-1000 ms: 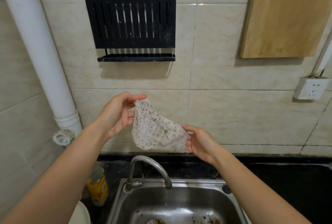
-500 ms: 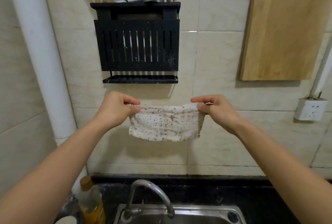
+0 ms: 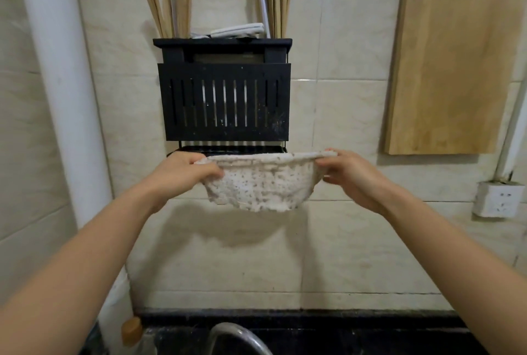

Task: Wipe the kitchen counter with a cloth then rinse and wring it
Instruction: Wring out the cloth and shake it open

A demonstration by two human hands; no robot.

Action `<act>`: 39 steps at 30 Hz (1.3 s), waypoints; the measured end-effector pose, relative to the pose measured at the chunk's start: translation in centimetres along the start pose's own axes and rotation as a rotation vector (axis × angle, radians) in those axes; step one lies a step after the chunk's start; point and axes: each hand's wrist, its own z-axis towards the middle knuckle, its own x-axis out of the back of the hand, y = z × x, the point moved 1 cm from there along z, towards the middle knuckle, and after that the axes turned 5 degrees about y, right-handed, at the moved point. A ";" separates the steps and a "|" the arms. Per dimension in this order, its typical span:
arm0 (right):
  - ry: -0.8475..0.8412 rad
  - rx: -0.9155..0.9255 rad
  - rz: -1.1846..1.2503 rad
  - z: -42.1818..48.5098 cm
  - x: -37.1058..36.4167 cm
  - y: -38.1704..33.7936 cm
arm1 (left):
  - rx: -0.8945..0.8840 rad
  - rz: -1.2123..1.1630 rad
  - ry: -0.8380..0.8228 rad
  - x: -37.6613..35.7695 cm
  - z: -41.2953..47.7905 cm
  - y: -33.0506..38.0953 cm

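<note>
Speckled white cloth [image 3: 258, 183] stretched between my two hands, held up in front of the tiled wall.

My left hand [image 3: 179, 172] pinches the cloth's top left corner between thumb and curled fingers, and my right hand [image 3: 350, 175] pinches the top right corner the same way. The top edge runs taut between them while the rest sags in a bowl-like curve. The cloth hangs in the air just below the black slatted rack [image 3: 225, 103], well above the faucet [image 3: 236, 334] and the dark bench [image 3: 370, 334] at the bottom of the view. Chopsticks [image 3: 168, 4] stand at both ends of the rack. A wooden cutting board [image 3: 447, 69] hangs on the wall to the right, with a white socket [image 3: 497, 199] lower down. A white pipe [image 3: 57, 69] runs down the left side.
</note>
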 end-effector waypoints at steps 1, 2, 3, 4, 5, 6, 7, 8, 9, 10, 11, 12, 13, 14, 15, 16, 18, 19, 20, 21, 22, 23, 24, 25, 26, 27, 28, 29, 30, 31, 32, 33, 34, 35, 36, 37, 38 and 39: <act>0.030 -0.069 0.054 0.2 -0.4 0.4 | 0.098 -0.117 -0.066 -0.3 -0.1 -0.2; 0.057 -0.130 0.023 0.4 -0.8 0.8 | 0.173 -0.164 -0.109 -0.7 -0.1 -0.3; 0.057 -0.184 -0.066 0.3 -1.3 1.1 | 0.215 -0.137 -0.126 -1.2 -0.3 -0.3; 0.029 -0.236 -0.159 0.1 -1.9 1.4 | 0.238 -0.075 -0.125 -1.6 -0.4 -0.4; -0.014 -0.284 -0.208 -0.1 -2.6 1.5 | 0.242 -0.011 -0.122 -2.1 -0.7 -0.3; -0.057 -0.324 -0.204 -0.3 -3.4 1.6 | 0.237 0.036 -0.119 -2.6 -0.8 -0.2; -0.097 -0.357 -0.159 -0.6 -4.1 1.7 | 0.224 0.047 -0.120 -3.0 -1.1 0.1; -0.137 -0.382 -0.081 -0.8 -4.9 1.6 | 0.209 0.032 -0.128 -3.3 -1.2 0.4; -0.182 -0.398 0.003 -1.1 -5.7 1.5 | 0.191 -0.007 -0.158 -3.6 -1.4 0.8; -0.229 -0.411 0.077 -1.4 -6.3 1.3 | 0.162 -0.051 -0.204 -3.9 -1.7 1.3; -0.264 -0.418 0.131 -1.5 -6.8 1.2 | 0.123 -0.089 -0.275 -4.1 -2.2 1.8; -0.277 -0.419 0.166 -1.7 -7.1 1.1 | 0.083 -0.115 -0.355 -4.2 -2.7 2.2; -0.268 -0.409 0.178 -1.7 -7.2 1.1 | 0.053 -0.130 -0.427 -4.2 -3.2 2.5; -0.245 -0.392 0.179 -1.6 -7.3 1.1 | 0.033 -0.150 -0.484 -4.0 -3.5 2.6; -0.219 -0.365 0.174 -1.4 -7.3 1.3 | 0.020 -0.195 -0.519 -3.6 -3.7 2.4; -0.198 -0.334 0.169 -1.2 -7.2 1.4 | 0.023 -0.271 -0.521 -3.3 -3.6 1.9; -0.156 -0.273 0.156 -0.9 -7.0 1.5 | 0.083 -0.453 -0.402 -2.7 -3.1 0.6; -0.142 -0.246 0.150 -0.7 -6.9 1.4 | 0.136 -0.520 -0.294 -2.7 -2.6 -0.3; -0.142 -0.221 0.145 -0.4 -6.8 1.2 | 0.191 -0.559 -0.198 -2.9 -2.1 -1.2; -0.169 -0.192 0.139 -0.1 -6.7 0.7 | 0.238 -0.573 -0.152 -3.3 -1.8 -1.8; -0.213 -0.160 0.137 0.1 -6.7 -0.1 | 0.276 -0.583 -0.171 -3.8 -1.6 -2.1; -0.248 -0.123 0.137 0.4 -6.8 -0.8 | 0.300 -0.598 -0.223 -4.3 -1.5 -2.2; -0.259 -0.087 0.134 0.8 -6.8 -1.4 | 0.305 -0.628 -0.260 -4.7 -1.4 -2.0; -0.236 -0.046 0.111 1.4 -6.8 -1.9 | 0.277 -0.656 -0.249 -4.9 -1.1 -1.7; -0.177 0.002 0.058 2.0 -6.7 -2.3 | 0.230 -0.677 -0.189 -4.9 -0.7 -1.3; -0.092 0.061 -0.027 2.6 -6.5 -2.5 | 0.169 -0.670 -0.092 -4.8 -0.1 -0.9; -0.005 0.128 -0.124 3.1 -6.3 -2.6 | 0.109 -0.640 0.006 -4.5 0.6 -0.5; 0.072 0.197 -0.218 3.6 -6.3 -2.6 | 0.044 -0.584 0.090 -4.3 1.4 -0.3; 0.137 0.264 -0.307 4.0 -6.2 -2.7 | -0.030 -0.500 0.166 -4.1 2.1 0.0; 0.194 0.325 -0.397 4.3 -6.2 -2.7 | -0.108 -0.382 0.245 -3.9 2.9 0.4; 0.245 0.363 -0.463 4.5 -6.3 -2.7 | -0.173 -0.264 0.319 -3.7 3.6 0.7; 0.287 0.373 -0.486 4.8 -6.4 -2.7 | -0.213 -0.182 0.375 -3.6 4.2 1.0; 0.321 0.353 -0.465 5.1 -6.6 -2.6 | -0.222 -0.148 0.400 -3.5 4.8 1.3; 0.343 0.318 -0.399 5.2 -6.9 -2.6 | -0.207 -0.155 0.399 -3.6 5.3 1.5; 0.359 0.285 -0.321 5.3 -7.2 -2.3 | -0.183 -0.194 0.390 -3.7 5.6 1.6; 0.369 0.277 -0.272 5.4 -7.5 -1.9 | -0.163 -0.246 0.389 -4.0 5.7 1.6; 0.372 0.303 -0.277 5.2 -7.8 -1.4 | -0.163 -0.290 0.403 -4.3 5.5 1.4; 0.359 0.355 -0.331 4.8 -8.1 -0.8 | -0.184 -0.310 0.421 -4.7 5.3 1.2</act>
